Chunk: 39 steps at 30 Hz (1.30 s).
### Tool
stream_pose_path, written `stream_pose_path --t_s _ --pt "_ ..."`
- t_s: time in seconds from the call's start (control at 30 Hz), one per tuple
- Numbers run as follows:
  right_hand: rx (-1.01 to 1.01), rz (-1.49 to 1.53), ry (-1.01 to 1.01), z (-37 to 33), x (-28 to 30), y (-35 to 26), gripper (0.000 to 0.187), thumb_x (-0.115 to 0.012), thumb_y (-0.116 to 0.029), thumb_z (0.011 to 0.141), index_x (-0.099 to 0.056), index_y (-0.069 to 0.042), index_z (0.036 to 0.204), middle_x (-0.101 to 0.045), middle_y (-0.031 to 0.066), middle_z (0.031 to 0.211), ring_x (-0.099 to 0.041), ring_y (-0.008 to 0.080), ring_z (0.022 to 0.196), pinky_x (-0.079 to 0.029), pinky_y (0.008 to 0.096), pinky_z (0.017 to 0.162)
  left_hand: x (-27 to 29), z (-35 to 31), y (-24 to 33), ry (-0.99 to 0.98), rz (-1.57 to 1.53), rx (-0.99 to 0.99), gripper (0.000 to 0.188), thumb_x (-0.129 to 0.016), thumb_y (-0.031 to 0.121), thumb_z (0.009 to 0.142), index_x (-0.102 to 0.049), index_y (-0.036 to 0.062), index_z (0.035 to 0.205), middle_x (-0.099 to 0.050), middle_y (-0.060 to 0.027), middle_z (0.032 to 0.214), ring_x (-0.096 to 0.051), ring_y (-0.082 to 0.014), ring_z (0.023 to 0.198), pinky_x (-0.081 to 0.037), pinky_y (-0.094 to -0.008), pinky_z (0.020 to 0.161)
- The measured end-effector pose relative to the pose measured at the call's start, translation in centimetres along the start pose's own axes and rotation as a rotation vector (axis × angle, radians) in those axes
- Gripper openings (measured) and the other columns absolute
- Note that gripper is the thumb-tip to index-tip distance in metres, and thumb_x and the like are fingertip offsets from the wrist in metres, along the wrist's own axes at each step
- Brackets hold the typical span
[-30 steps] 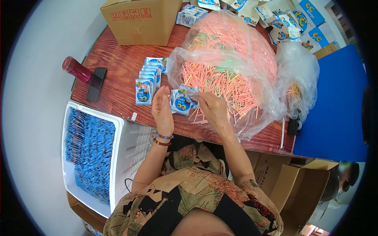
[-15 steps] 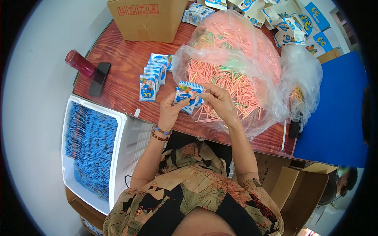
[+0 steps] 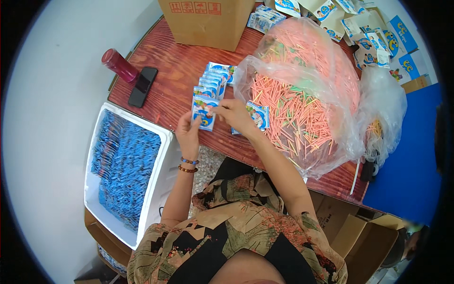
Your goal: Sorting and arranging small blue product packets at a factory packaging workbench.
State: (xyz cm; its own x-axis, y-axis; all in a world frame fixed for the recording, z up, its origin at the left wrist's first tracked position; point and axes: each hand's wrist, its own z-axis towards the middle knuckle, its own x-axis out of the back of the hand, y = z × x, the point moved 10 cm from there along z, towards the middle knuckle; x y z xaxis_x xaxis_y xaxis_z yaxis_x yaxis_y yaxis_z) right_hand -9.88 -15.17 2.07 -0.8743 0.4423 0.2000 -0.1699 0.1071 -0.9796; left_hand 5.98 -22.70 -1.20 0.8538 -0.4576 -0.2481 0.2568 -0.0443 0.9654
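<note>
A small blue-and-white packet (image 3: 206, 113) lies at the near end of an overlapping row of similar packets (image 3: 220, 75). My left hand (image 3: 187, 135) grips its lower left edge between thumb and fingers. From the other side, my right hand (image 3: 235, 115) pinches its right edge. Further packets (image 3: 259, 115) lie by my right wrist, partly covered by it, at the near edge of a clear plastic bag (image 3: 246, 71). The bag is full of thin pink sticks (image 3: 293, 104), with some green and yellow ones among them.
Left of me stands a white foam box (image 3: 166, 142) packed with blue packets. A black phone (image 3: 143, 87) and a red bottle (image 3: 119, 65) are at the table's left. A cardboard box (image 3: 208, 23) stands behind; opened small cartons (image 3: 373, 47) crowd the back right.
Both hands have moved left with a packet, onto the near end of the row. Other packets now lie beside the bag. The whole view has shifted, so the table appears further right.
</note>
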Motion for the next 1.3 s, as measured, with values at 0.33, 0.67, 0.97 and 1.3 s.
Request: stream_pose_path --t_s 0.33,0.67,0.97,1.3 --pt "-0.017 -0.072 0.211 -0.9 4.2 -0.8 0.019 -0.063 -0.02 0.089 -0.07 -0.002 0.092 -0.064 0.0062 0.068 -0.059 0.012 0.059 -0.046 0.0292 0.055 -0.8 0.6 1.0 0.006 0.969 -0.273 0.064 -0.07 0.023 0.083 -0.043 0.0025 0.137 -0.052 -0.0188 0.128 -0.046 -0.0344 0.121 -0.031 -0.0461 0.102" --pt "0.224 -0.931 0.537 -12.8 16.5 -0.7 0.016 -0.063 -0.016 0.088 -0.068 -0.004 0.096 -0.065 0.0119 0.091 -0.063 0.0289 0.081 -0.05 0.0373 0.072 -10.0 -6.0 3.8 -0.276 0.796 -0.549 0.025 -0.072 0.008 0.08 -0.063 0.0052 0.104 -0.061 -0.011 0.1 -0.05 -0.0291 0.105 -0.037 -0.0411 0.094" --pt "0.045 -0.571 0.428 -13.0 14.4 -0.1 0.017 -0.064 -0.016 0.087 -0.067 -0.005 0.098 -0.065 0.0107 0.093 -0.064 0.0274 0.084 -0.05 0.0361 0.073 -12.9 -3.6 0.7 -0.245 1.145 -0.423 0.037 -0.078 0.028 0.074 -0.06 0.0075 0.1 -0.054 -0.0088 0.101 -0.047 -0.0305 0.102 -0.034 -0.0451 0.089" --pt "0.416 -0.551 0.566 -10.5 13.4 -4.2 0.018 -0.065 -0.009 0.085 -0.065 -0.003 0.102 -0.065 0.0113 0.092 -0.064 0.0304 0.083 -0.051 0.0373 0.074 -14.1 -3.3 1.9 -0.435 0.966 -0.541 0.025 -0.073 0.023 0.077 -0.063 0.0083 0.095 -0.055 -0.0075 0.097 -0.045 -0.0304 0.102 -0.028 -0.0425 0.088"
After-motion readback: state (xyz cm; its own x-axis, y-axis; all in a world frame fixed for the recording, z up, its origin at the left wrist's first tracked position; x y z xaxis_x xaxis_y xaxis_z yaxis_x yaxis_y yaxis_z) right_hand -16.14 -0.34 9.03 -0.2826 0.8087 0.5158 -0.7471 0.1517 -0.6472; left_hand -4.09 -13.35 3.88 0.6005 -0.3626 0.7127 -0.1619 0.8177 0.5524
